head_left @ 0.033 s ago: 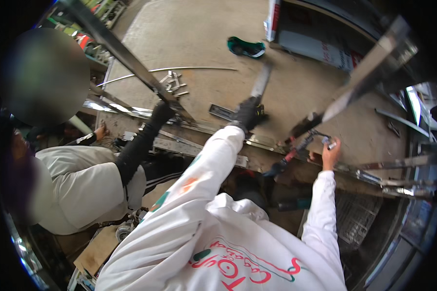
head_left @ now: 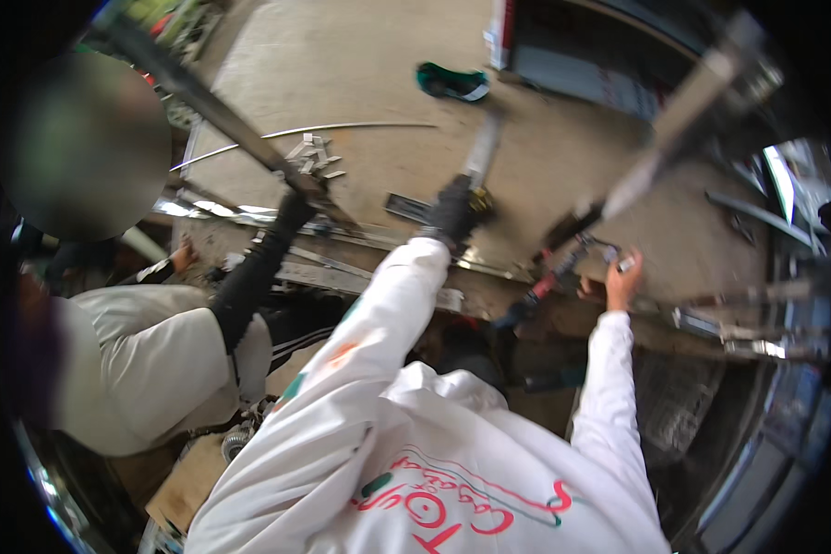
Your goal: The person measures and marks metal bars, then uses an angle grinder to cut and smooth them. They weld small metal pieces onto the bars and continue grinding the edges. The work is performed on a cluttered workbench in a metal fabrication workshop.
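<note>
Over the tan tabletop [head_left: 369,78], left hand [head_left: 452,217]: black-gloved, at the near end of a flat silver metal bar [head_left: 483,152]; grip cannot be told.
Right hand [head_left: 622,280]: bare, fingers closed on a small pale cylinder [head_left: 627,264], beside a red-and-black elongated tool [head_left: 547,283].
Slip risk: knocked bar could skid; loosened fingers could drop cylinder.

On the table [head_left: 360,74], small pieces [head_left: 310,157] lie left of the flat strip [head_left: 482,148]. The strip extends beyond the left hand [head_left: 452,214].
</note>
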The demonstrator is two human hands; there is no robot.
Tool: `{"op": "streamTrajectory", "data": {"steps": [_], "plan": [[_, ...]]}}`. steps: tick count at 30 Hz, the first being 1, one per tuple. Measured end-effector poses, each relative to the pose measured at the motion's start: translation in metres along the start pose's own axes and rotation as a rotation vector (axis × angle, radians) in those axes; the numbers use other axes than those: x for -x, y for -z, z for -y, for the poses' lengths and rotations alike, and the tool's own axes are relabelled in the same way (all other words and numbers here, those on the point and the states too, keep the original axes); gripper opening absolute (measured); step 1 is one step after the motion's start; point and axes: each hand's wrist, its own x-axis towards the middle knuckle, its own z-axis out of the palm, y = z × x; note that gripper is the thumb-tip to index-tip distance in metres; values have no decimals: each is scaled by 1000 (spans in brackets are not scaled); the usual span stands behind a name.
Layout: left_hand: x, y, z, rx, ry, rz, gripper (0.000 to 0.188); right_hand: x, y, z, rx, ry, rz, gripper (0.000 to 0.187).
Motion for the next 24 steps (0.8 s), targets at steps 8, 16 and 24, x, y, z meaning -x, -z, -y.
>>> {"op": "streamTrajectory", "data": {"steps": [8, 16, 24], "plan": [[176, 92, 74, -201, -207, -221, 47, 1, 2, 45, 219, 38, 95, 54], [290, 125, 85, -104, 238, -87, 36, -9, -16, 48, 246, 118, 160, 36], [258, 138, 60, 109, 47, 53, 36, 0, 36, 21, -532, -176, -416, 44]]}}
